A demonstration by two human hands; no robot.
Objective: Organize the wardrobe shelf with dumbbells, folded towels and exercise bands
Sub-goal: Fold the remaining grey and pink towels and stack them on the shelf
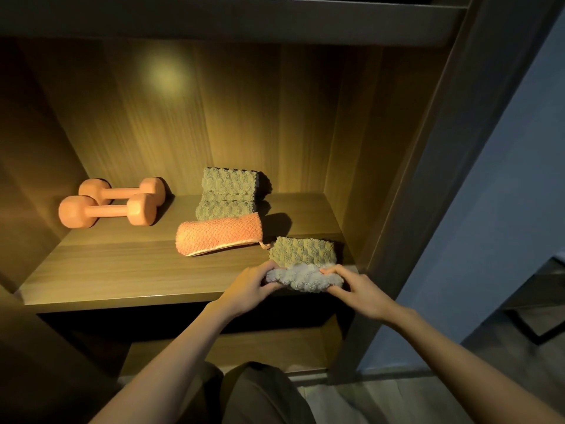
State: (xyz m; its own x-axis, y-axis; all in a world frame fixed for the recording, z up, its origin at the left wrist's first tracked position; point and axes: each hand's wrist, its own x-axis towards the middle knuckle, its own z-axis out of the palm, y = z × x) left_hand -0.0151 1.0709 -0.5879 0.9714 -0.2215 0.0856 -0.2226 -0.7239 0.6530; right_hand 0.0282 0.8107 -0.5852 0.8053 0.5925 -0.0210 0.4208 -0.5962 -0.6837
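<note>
Shelf layout as I saw it: dumbbells left, towels from centre to right.

On the shelf point(122, 270) two dumbbells lay side by side at the far left, both running left to right, the far dumbbell point(122, 188) just behind the near dumbbell point(107, 211). To their right, the far towel point(229, 192) sat farthest back and the middle towel point(218, 235) lay just in front of it. The near towel point(302, 255) lay at the near right edge. My left hand point(253, 286) pinched its near left corner and my right hand point(357, 293) its near right corner.
</note>
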